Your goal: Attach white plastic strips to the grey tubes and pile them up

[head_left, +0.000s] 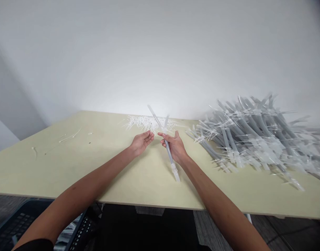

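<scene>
A translucent plastic tube piece (169,153) with a forked upper end and a connector at its lower end slants over the middle of the table. My right hand (175,146) holds it, thumb across the tube near the fork. Just left of the tube is my left hand (142,142), its fingers close together and bent toward the tube without visibly touching it; whether something small is between them cannot be made out. Behind both hands lies a loose pile of white cable ties (142,122).
A large heap of similar tubes (254,129) covers the right part of the pale yellow table (110,181). A few stray ties (68,138) lie at the left. Below the front edge, a dark basket (82,226) holds more tubes. A white wall stands behind.
</scene>
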`<state>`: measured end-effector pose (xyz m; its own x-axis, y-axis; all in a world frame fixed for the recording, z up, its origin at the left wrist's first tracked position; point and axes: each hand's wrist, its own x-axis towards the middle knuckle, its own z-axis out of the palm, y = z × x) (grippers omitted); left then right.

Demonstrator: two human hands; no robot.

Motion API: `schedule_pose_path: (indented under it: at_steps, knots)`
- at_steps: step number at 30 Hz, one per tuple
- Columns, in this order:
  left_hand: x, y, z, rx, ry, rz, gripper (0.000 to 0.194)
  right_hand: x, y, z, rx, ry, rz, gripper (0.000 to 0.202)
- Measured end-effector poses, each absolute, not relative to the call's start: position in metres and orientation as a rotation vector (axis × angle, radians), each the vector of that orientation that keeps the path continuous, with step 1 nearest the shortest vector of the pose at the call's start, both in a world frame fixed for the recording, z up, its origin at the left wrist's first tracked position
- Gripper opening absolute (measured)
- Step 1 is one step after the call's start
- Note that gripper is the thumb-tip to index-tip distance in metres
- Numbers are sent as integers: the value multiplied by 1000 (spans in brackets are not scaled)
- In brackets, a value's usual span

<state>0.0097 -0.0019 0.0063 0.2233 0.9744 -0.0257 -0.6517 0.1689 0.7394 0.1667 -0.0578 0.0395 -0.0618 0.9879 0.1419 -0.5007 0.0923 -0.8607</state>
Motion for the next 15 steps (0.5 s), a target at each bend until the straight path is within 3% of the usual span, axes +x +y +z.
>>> schedule_pose_path:
  at_steps: [5, 12, 15]
  knots:
    - [5, 2, 7, 635, 607, 1354, 4, 166, -58, 40, -743, -930, 1349, 91]
    - [9, -10, 10, 909, 514, 1120, 13, 168, -56, 39, -746, -1066, 1489, 45]
    - [12, -16, 13, 992, 515, 1075, 17, 166, -57, 40, -726, -1101, 1519, 41]
